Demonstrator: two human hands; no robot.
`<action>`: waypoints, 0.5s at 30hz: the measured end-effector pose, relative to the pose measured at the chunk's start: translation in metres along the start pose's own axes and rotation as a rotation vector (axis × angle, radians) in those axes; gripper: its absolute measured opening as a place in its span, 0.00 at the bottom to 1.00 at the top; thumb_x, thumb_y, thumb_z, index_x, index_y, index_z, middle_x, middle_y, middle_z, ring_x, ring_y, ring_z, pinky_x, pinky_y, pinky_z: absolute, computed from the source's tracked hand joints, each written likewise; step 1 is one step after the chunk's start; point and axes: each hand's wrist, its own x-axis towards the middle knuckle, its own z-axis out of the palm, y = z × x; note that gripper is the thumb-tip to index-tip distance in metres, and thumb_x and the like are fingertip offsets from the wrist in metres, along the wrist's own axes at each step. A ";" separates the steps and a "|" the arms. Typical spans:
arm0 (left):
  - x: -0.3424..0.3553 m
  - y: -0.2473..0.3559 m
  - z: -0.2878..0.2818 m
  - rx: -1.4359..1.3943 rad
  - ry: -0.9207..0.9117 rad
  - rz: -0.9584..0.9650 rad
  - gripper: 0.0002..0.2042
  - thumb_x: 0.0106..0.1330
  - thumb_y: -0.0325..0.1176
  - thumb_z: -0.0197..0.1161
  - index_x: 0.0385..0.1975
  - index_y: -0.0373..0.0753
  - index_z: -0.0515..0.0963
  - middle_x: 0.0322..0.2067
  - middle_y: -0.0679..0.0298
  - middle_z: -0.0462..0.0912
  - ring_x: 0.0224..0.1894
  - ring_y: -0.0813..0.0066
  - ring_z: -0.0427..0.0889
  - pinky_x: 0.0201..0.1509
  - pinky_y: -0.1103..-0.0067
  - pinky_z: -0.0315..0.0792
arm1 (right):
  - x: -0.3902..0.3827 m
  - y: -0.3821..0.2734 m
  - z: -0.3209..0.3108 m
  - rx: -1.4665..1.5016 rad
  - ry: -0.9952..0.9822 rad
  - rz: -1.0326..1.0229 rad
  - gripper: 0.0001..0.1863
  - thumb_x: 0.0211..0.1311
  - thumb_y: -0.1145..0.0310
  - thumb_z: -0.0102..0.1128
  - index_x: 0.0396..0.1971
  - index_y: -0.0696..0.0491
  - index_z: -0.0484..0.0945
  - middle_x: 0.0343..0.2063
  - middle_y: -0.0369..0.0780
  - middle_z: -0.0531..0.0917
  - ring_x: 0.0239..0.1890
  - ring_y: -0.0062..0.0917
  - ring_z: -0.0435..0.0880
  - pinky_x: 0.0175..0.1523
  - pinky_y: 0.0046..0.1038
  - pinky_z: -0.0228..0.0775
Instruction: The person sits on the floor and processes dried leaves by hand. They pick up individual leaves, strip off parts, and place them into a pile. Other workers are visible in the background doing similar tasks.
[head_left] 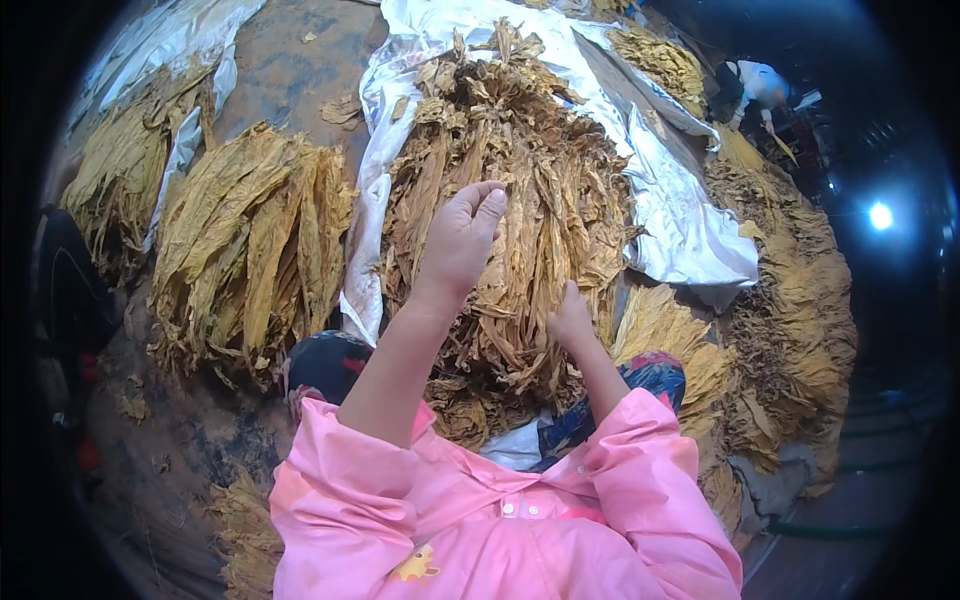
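A large heap of dried brown tobacco leaves [540, 225] lies in front of me, its stalk ends bunched at the far end. Above the heap's middle is my left hand [462, 238], fingers curled in and thumb pressed against them. Whatever it may pinch is hidden from view. My right hand [571, 322] rests lower, at the heap's right near side. Its fingers curl downward while the thumb points up, and I cannot make out what lies within them. Under the heap a white plastic sheet [672, 225] spreads out on both sides.
To the left sits a yellower pile of leaves [250, 235], with another pile [125, 180] beyond it. A long stack of leaves [790, 330] runs along the right. A person [762, 88] bends over leaves at the far right. Loose leaves [245, 530] lie on the floor at near left.
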 end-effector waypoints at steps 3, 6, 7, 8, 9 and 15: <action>-0.006 0.002 -0.005 0.041 0.004 0.040 0.13 0.65 0.38 0.48 0.43 0.37 0.70 0.39 0.68 0.73 0.41 0.81 0.72 0.41 0.85 0.67 | 0.009 -0.014 -0.027 0.289 0.015 0.071 0.29 0.45 0.77 0.47 0.53 0.62 0.57 0.48 0.55 0.68 0.45 0.43 0.71 0.53 0.36 0.59; -0.010 0.003 -0.005 -0.020 0.073 0.098 0.16 0.63 0.40 0.51 0.42 0.33 0.72 0.29 0.68 0.75 0.29 0.85 0.70 0.33 0.87 0.67 | 0.001 -0.035 -0.060 0.554 0.113 0.124 0.28 0.44 0.79 0.42 0.52 0.61 0.61 0.46 0.50 0.71 0.38 0.30 0.73 0.45 0.27 0.64; -0.011 0.004 -0.003 -0.029 0.064 0.095 0.16 0.63 0.39 0.51 0.42 0.33 0.72 0.30 0.67 0.75 0.29 0.85 0.70 0.33 0.86 0.67 | 0.001 -0.041 -0.075 0.658 0.112 0.184 0.28 0.43 0.79 0.41 0.52 0.61 0.61 0.44 0.49 0.72 0.37 0.28 0.73 0.43 0.24 0.64; -0.013 0.005 -0.001 -0.041 0.054 0.090 0.16 0.63 0.39 0.51 0.42 0.33 0.72 0.30 0.67 0.75 0.30 0.84 0.70 0.33 0.86 0.67 | 0.008 -0.032 -0.076 0.761 0.186 0.145 0.28 0.41 0.80 0.41 0.50 0.62 0.63 0.39 0.46 0.73 0.33 0.23 0.71 0.36 0.20 0.63; -0.014 0.006 0.000 -0.053 0.043 0.086 0.16 0.63 0.39 0.51 0.42 0.33 0.72 0.30 0.67 0.75 0.30 0.84 0.71 0.33 0.86 0.67 | 0.014 -0.021 -0.085 0.764 0.210 0.107 0.28 0.42 0.79 0.41 0.50 0.61 0.64 0.38 0.45 0.74 0.32 0.23 0.71 0.36 0.21 0.63; -0.017 0.006 -0.007 -0.041 0.049 0.039 0.15 0.62 0.38 0.51 0.42 0.34 0.72 0.30 0.66 0.75 0.28 0.84 0.70 0.32 0.86 0.67 | 0.013 -0.034 -0.132 0.838 0.242 -0.070 0.23 0.43 0.78 0.43 0.45 0.61 0.71 0.28 0.36 0.75 0.25 0.14 0.68 0.28 0.16 0.60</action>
